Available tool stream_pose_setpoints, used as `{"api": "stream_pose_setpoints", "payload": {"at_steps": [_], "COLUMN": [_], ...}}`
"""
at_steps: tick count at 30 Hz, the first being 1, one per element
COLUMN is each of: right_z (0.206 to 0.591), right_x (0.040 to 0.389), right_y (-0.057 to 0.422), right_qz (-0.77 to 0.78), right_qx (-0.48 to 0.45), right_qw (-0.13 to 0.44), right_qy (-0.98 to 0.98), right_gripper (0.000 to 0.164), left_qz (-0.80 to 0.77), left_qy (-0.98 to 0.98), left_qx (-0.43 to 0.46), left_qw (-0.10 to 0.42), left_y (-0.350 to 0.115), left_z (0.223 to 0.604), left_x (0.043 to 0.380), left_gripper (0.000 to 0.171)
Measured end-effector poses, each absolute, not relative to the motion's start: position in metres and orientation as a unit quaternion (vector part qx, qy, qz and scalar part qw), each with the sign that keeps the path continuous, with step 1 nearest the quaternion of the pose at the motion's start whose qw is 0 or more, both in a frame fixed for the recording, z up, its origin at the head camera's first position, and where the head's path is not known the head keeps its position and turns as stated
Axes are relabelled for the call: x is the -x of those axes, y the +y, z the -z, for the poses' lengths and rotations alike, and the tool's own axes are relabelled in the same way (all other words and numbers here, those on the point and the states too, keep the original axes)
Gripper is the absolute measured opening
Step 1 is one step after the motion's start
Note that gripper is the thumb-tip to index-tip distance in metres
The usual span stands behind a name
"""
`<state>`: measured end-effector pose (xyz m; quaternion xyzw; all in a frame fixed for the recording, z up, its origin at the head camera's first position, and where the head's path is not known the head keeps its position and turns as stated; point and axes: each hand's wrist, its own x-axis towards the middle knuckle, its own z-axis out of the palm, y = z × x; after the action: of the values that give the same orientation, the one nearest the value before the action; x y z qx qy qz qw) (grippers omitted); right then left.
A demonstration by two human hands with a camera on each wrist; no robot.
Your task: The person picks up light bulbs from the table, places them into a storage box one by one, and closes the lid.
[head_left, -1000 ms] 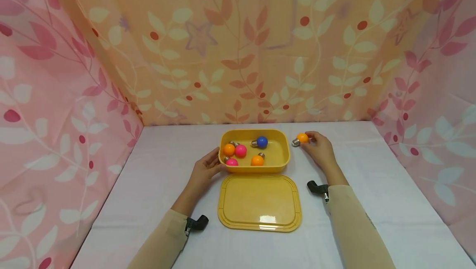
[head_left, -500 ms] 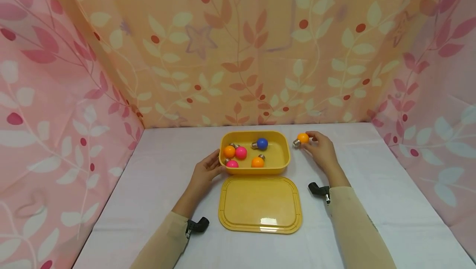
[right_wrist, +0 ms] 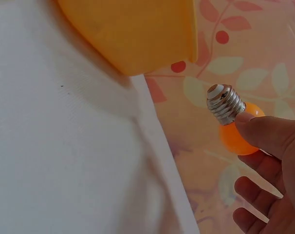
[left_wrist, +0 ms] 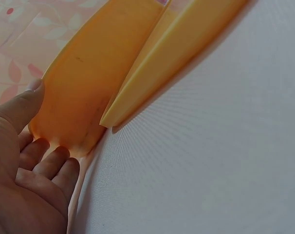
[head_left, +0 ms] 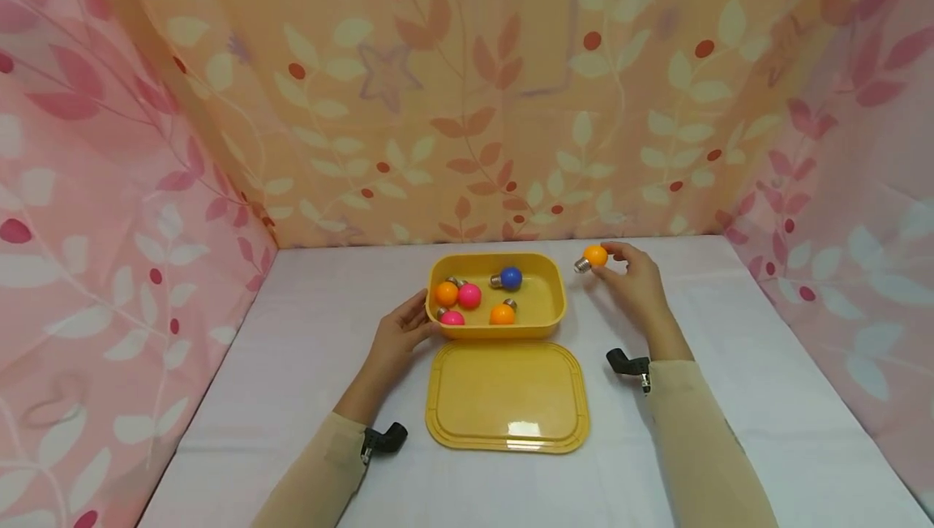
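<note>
My right hand (head_left: 636, 283) pinches an orange light bulb (head_left: 596, 256) by its globe, to the right of a yellow plastic box (head_left: 540, 331). In the right wrist view the thumb presses on the orange bulb (right_wrist: 237, 140), whose silver screw base points up and left. My left hand (head_left: 395, 341) grips the box's left front corner, thumb and fingertips against the outer wall (left_wrist: 89, 63). Inside the box lie a blue bulb (head_left: 511, 278), two pink bulbs (head_left: 470, 295) and two orange bulbs (head_left: 503, 315).
A flat yellow lid (head_left: 507, 398) lies on the white cloth (head_left: 292, 398) just in front of the box. Floral curtains (head_left: 467, 106) close off the back and both sides. Black wrist cameras (head_left: 387, 439) sit at both sleeves.
My right hand has lifted the orange bulb slightly upward. My left hand stays at the box corner, and the box and lid keep their places.
</note>
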<state>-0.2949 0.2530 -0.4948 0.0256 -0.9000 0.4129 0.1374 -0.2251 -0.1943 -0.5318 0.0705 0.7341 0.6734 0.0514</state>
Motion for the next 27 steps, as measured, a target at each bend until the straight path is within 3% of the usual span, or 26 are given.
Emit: {"api": "stream_pose_setpoints", "payload": {"at_steps": [14,27], "right_z": [0.456,0.437], "right_x": [0.289,0.292], "right_y": [0.223,0.193], "right_qz": [-0.409,-0.360], "right_qx": [-0.076,-0.145], "right_qw": [0.138,0.045], "right_qy": [-0.899,-0.921], "right_gripper": [0.052,0.051], "left_qz": [-0.686,-0.675], "left_qy": [0.722,0.734], "left_qx": [-0.075,-0.064], "left_qw": [0.046,0.048], "left_y": [-0.196,-0.195], "left_z": [0.529,0.532], "left_x": [0.227,0.226], "left_gripper": [0.069,0.068]}}
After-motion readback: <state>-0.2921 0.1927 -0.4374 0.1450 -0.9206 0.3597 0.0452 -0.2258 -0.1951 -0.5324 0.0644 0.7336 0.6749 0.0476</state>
